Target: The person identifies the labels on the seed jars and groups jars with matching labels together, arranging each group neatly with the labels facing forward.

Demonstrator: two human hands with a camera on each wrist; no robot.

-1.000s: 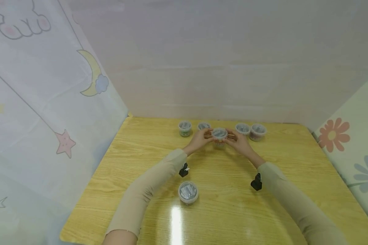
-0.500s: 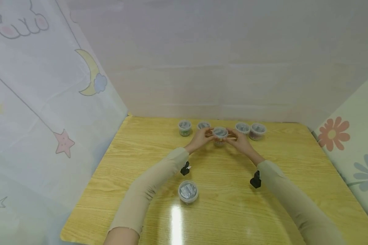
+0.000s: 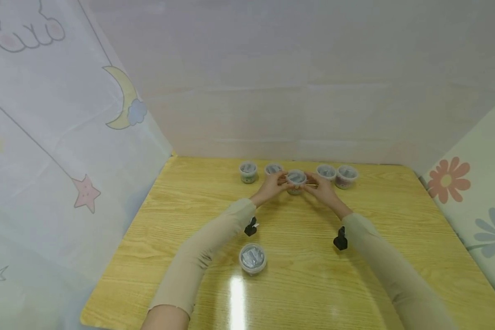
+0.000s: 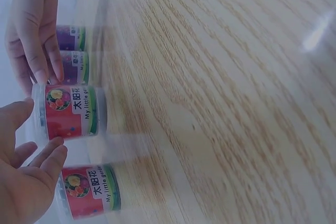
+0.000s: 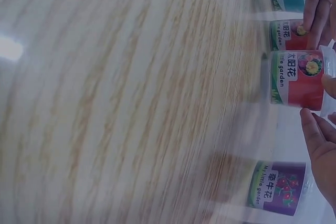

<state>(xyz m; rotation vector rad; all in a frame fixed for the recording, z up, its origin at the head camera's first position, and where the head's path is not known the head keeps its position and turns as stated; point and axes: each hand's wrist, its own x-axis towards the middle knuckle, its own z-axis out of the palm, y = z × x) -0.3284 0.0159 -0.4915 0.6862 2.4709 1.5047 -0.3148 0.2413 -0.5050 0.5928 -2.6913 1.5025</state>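
Observation:
In the head view my left hand [image 3: 271, 187] and right hand [image 3: 322, 191] hold a small lidded plastic tub [image 3: 296, 178] between them, one on each side. The wrist views show its red label with flowers and "My little garden". My fingers and thumbs lie round its sides near the lidded end; its base is close over the wooden table [image 3: 305, 229]. Left of it, partly behind my left hand, stands another red-labelled tub [image 4: 84, 190]. Two purple-labelled tubs [image 3: 326, 171] [image 3: 347, 176] stand to the right, the nearer one close by my right fingers.
A green-labelled tub [image 3: 248, 172] stands at the back left of the row. Nearer the front is a lone tub [image 3: 252, 259] with a grey packet under its lid. Black wrist cameras [image 3: 251, 227] hang under both forearms. A pale printed sheet [image 3: 247, 114] rises behind the table.
Both hands have shifted the held tub very slightly back and to the right. My right wrist has moved a little left. The other tubs stay where they were.

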